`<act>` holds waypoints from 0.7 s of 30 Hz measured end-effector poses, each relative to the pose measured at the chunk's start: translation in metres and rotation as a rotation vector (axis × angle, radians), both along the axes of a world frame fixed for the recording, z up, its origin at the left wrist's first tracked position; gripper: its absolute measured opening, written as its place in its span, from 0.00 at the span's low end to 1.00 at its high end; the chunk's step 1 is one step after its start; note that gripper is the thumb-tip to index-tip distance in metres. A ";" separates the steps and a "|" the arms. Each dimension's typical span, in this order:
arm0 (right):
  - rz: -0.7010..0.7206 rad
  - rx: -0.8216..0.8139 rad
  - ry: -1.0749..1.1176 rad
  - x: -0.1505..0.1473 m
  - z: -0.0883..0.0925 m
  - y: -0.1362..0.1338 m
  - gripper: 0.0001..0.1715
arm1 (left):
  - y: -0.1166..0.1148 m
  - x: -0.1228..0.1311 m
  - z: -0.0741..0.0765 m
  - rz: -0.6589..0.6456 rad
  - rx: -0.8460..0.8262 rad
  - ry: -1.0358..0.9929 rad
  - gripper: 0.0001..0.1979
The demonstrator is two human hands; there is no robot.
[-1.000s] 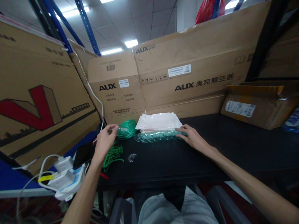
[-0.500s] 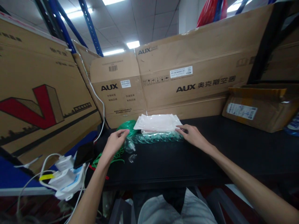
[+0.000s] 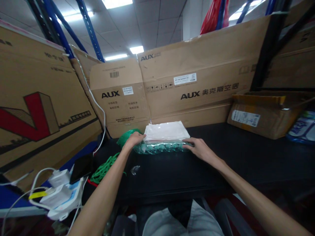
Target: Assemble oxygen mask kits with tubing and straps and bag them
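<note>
Flanking a row of overlapping clear, green-tinted pieces (image 3: 163,147): left hand (image 3: 134,140) at its left end, right hand (image 3: 202,149) at its right end. Row lies on black bench (image 3: 172,178), along near edge of white packets (image 3: 167,131). Left grip: fingers curled, undersides hidden, can't tell if closed on anything. Right grip: thumb and fingers at row's end, can't tell if pinching or just touching. Green coil (image 3: 124,137) just beside left hand, partly covered. Green cord (image 3: 104,168) nearer, to the left. Small clear piece (image 3: 135,169) in front of row. Cardboard box (image 3: 268,126) well apart, far right.
</note>
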State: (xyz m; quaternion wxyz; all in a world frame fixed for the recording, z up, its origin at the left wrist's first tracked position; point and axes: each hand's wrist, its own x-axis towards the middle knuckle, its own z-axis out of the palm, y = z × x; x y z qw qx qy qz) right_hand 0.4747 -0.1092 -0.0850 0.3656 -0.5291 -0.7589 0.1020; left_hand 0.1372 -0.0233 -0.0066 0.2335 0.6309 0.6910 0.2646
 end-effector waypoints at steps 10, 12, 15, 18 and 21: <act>0.026 0.128 0.254 -0.060 0.037 -0.045 0.21 | -0.060 0.002 0.014 -0.012 0.283 -0.047 0.21; 0.129 0.092 0.291 -0.088 0.041 -0.058 0.26 | -0.081 0.017 0.007 -0.055 0.320 -0.072 0.22; 0.250 0.048 0.331 -0.122 0.036 -0.069 0.29 | -0.106 0.037 -0.008 -0.127 0.323 -0.117 0.22; 0.260 0.021 0.365 -0.130 0.025 -0.072 0.23 | -0.119 0.031 -0.017 -0.182 0.304 -0.149 0.22; 0.195 -0.035 0.372 -0.115 0.014 -0.072 0.21 | -0.130 -0.002 -0.019 -0.177 0.306 -0.118 0.21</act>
